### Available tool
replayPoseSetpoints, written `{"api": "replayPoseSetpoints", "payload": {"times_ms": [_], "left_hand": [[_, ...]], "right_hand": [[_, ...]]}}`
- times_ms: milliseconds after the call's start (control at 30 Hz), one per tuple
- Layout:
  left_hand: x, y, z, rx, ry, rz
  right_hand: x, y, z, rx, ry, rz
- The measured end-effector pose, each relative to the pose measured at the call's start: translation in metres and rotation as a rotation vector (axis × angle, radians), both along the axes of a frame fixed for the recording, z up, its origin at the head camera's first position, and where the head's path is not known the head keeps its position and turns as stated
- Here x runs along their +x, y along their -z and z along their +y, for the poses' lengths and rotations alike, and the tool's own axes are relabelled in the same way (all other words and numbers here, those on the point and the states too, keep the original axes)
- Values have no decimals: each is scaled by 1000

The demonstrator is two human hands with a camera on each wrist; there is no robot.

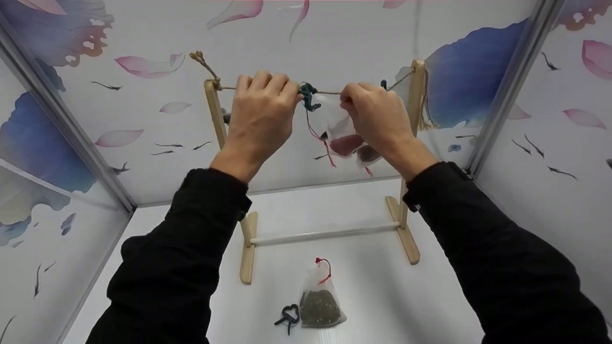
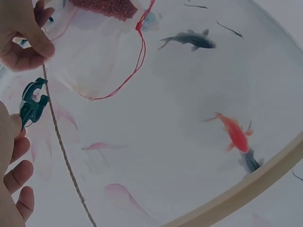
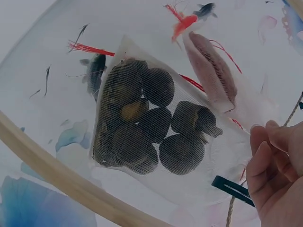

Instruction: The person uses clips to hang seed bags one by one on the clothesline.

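Observation:
My left hand [image 1: 263, 110] pinches a dark green clip [image 2: 32, 105] beside the rope [image 2: 61, 142]; the clip's jaws stand around or just beside it. To its right, my right hand [image 1: 375, 107] pinches the upper edge of a white mesh bag [image 2: 94, 52] against the rope. That bag holds reddish grains and has a red drawstring. Another mesh bag [image 3: 137, 118], full of dark round pieces, hangs next to it. A second green clip [image 3: 232, 189] sits by the rope, partly hidden behind my right hand.
The rope runs between two wooden posts [image 1: 417, 95] of a stand with a pale lower bar [image 1: 325, 234]. On the white table lie a mesh bag of greenish-brown contents [image 1: 321, 306] and a dark clip [image 1: 289, 316]. Patterned panels [image 1: 181, 129] enclose the back and sides.

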State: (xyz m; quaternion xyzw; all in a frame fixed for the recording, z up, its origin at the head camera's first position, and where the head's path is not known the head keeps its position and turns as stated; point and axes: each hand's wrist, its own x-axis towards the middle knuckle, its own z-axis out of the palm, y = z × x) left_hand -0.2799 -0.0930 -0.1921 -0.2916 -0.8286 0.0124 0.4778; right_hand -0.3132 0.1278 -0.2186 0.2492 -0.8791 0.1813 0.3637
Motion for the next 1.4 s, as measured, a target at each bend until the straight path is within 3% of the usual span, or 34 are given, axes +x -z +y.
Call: {"api": "replayPoseSetpoints", "payload": {"times_ms": [233, 433, 667, 933, 1167, 1400], "left_hand": [[-10, -14, 3, -34, -53, -16], [-15, -19, 9, -52, -80, -48], [-17, -18, 22, -96, -85, -44], [-17, -15, 33, -161, -128, -110], [-16, -10, 32, -196, -153, -170], [-16, -2, 28, -198, -129, -240]], "right_hand": [[-3, -3, -5, -43, 3, -11], [-4, -5, -7, -73, -14, 29], [-4, -5, -8, -82, -15, 69], [-1, 0, -10, -93, -44, 121], [1, 6, -9, -93, -59, 147], [0, 13, -4, -96, -53, 158]]}}
